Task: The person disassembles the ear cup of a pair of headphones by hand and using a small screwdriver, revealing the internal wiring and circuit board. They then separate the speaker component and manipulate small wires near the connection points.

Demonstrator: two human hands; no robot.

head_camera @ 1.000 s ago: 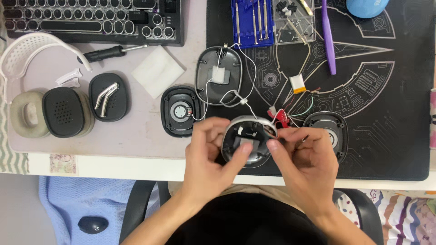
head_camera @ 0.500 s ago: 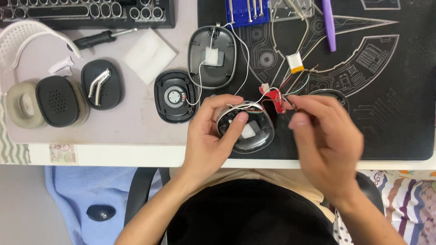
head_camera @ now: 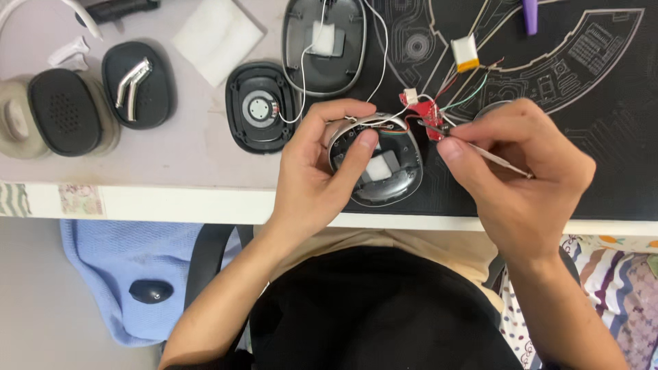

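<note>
A: Nearest, at the table edge?

B: Left hand [head_camera: 322, 175], closed around one open silver earcup shell [head_camera: 384, 171], thumb across the inside, fingers curled over the upper rim. Inside the shell: one small white foam pad, dark inner wall, thin wires over the rim.

A: And the other hand?

B: Right hand [head_camera: 521, 171], pinched shut on one thin metal tool [head_camera: 480, 149], held like a pen. Tip touching a small red circuit board [head_camera: 426, 115], just beside the shell on the upper right, lying on the black work mat [head_camera: 603, 157].

A: From the board?

B: Several thin wires, red, green and white, up to one small battery [head_camera: 465, 53], silver with a yellow end. Exact number of wires: cannot tell.

A: Further up, more containers?

B: One second shell [head_camera: 325, 48], dark grey, open side up, with one white pad in it and a white wire across. Left of it, one black speaker plate [head_camera: 259, 108] with a round driver in the middle, joined by a white wire.

A: So two shells in all?

B: Two shells, each with one white pad.

A: And the left part of the table?

B: One dark cushion [head_camera: 137, 83] with one bent silver piece on it, one black ear pad [head_camera: 65, 113] resting on a beige cup [head_camera: 14, 127], one white square of cloth [head_camera: 217, 35]. At the top edge, a purple tool [head_camera: 530, 14], only partly in view.
</note>
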